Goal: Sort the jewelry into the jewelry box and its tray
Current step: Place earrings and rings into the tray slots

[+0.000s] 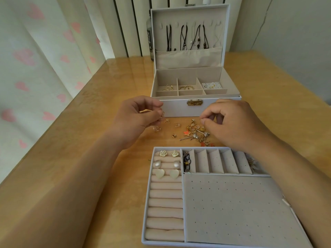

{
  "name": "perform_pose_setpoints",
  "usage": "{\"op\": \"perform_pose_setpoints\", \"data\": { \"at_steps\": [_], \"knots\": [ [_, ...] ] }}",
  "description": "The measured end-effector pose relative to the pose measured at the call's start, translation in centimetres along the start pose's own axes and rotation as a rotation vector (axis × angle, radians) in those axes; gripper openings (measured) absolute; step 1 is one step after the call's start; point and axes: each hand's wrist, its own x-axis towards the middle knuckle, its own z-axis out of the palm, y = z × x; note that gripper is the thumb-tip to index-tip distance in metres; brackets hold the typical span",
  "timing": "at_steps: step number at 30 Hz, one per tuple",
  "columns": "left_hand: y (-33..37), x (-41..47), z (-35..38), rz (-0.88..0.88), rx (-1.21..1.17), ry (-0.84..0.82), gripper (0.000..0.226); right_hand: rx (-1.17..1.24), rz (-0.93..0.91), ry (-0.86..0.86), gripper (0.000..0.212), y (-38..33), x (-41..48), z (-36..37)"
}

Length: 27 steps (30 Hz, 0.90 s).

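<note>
Gold jewelry pile between box front and tray rim

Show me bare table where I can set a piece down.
Bare table right of the jewelry box, and left of it beyond the left hand, which pinches a ring. Crowded between box and tray: loose jewelry, with the right hand over it.

Glossy wooden table here, and at its far side stands the white jewelry box, lid up. Nearest us the tray lies flat on the wood. Between the two, a scatter of loose jewelry, heaped to the right, with a few small rings lying apart on the left
</note>
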Motion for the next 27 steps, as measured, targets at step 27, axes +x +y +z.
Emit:
{"op": "perform_pose_setpoints", "data": {
  "at_steps": [27],
  "knots": [
    [-0.2, -0.4, -2.9, 0.000, 0.171, -0.022, 0.017, 0.027, -0.028, -0.341, 0.017, -3.6, 0.9, 0.5]
  ]
}}
